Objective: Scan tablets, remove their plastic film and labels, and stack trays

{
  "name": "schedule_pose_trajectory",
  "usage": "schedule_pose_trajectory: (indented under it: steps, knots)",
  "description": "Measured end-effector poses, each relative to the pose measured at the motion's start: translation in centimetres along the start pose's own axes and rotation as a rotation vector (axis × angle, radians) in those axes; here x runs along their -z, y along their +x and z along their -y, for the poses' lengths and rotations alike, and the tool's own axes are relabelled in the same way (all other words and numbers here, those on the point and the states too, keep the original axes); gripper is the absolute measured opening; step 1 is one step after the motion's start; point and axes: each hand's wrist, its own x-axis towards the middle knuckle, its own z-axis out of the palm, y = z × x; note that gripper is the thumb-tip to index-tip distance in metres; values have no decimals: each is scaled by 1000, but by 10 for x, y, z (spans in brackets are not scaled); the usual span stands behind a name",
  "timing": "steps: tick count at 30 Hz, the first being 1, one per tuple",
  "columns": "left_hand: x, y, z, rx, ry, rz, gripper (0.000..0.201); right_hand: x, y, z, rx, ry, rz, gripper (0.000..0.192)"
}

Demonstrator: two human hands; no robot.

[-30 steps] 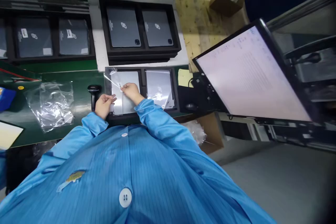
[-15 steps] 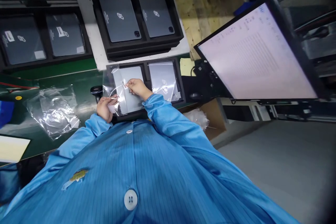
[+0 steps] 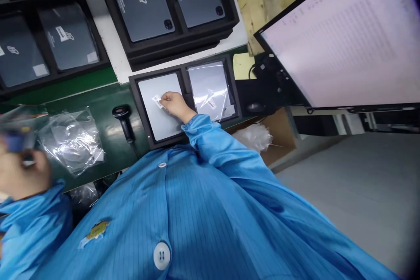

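My right hand (image 3: 175, 104) pinches the edge of a small white printed label (image 3: 157, 101) over the back of a light grey tablet (image 3: 160, 124). That tablet lies in the left compartment of a black foam tray (image 3: 134, 85). In the right compartment, another tablet (image 3: 210, 85) sits inside clear plastic and carries a label. At the far left, my left hand (image 3: 24, 173) is blurred by motion, its fingers curled. A smeared clear plastic bag (image 3: 16, 118) appears at its fingertips.
Beside the tray is a black handheld scanner (image 3: 124, 120). Crumpled clear bags (image 3: 70, 140) lie to its left. Further trays of tablets (image 3: 139, 4) stand behind. At right are a monitor (image 3: 334, 43), a mouse (image 3: 255, 108) and a cardboard box (image 3: 282, 135) with plastic inside.
My left hand has swung far left, drawing the clear bag off the left tablet. My right hand keeps its pinch on the label above that tablet. The view has shifted slightly.
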Motion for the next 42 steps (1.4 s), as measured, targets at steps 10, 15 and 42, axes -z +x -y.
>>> schedule_pose_trajectory:
  steps: [10, 15, 42]
  knots:
    - [-123, -27, -117, -67, 179, 493, 43, 21, -21, -21, -70, 190, -106, 18]
    - [-208, -23, -220, -426, -619, 889, 15, 61, -47, -45, -134, 111, -334, 22]
    - [-254, -36, -261, -562, -430, 562, 17, 187, -97, -44, 83, -474, -229, 11]
